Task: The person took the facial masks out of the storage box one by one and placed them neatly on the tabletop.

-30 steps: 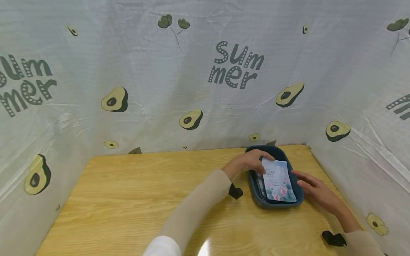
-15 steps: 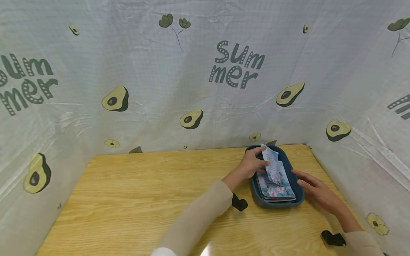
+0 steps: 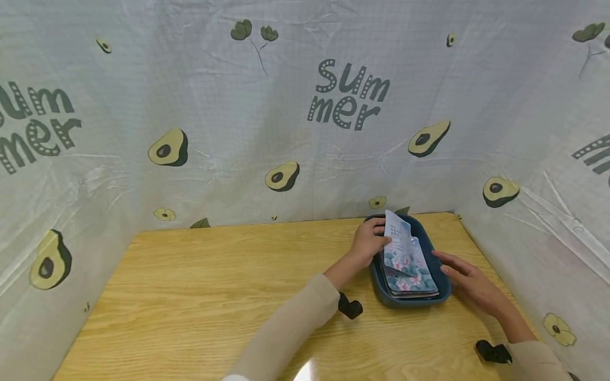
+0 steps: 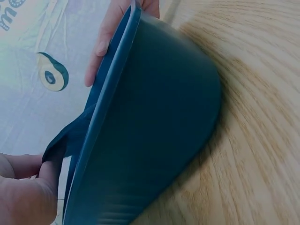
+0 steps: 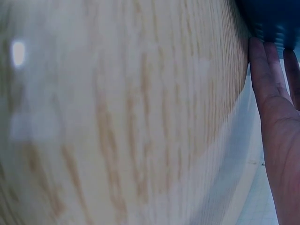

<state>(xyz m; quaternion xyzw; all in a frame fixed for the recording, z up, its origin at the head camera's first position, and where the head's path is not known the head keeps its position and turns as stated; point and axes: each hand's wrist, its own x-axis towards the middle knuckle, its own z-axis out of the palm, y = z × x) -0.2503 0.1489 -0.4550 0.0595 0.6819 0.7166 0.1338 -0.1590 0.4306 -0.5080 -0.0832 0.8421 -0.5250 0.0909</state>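
Observation:
At the table's back right, a dark blue plastic basket [image 3: 400, 304] holds several flat packets [image 3: 416, 283] printed with pink flowers on blue. My left hand [image 3: 366, 244] pinches one such packet [image 3: 397, 248] by its left edge and holds it raised at a slant over the others. In the left wrist view, thumb and fingers of the left hand [image 4: 28, 192] grip the bent packet at the basket rim. My right hand [image 3: 476, 288] rests against the basket's right side with extended fingers. The right wrist view has those fingertips [image 5: 257, 47] at the basket's wall.
The wooden table [image 3: 214, 296] extends left and in front of the basket. A white curtain [image 3: 229, 127] with avocado prints encloses the back and both sides, close behind the basket. Black pieces [image 3: 350, 307] are fixed near both wrists.
The left hand has lifted one packet's edge from the pile, tilting it up and exposing the packets under it. The right hand has stayed at the basket's side.

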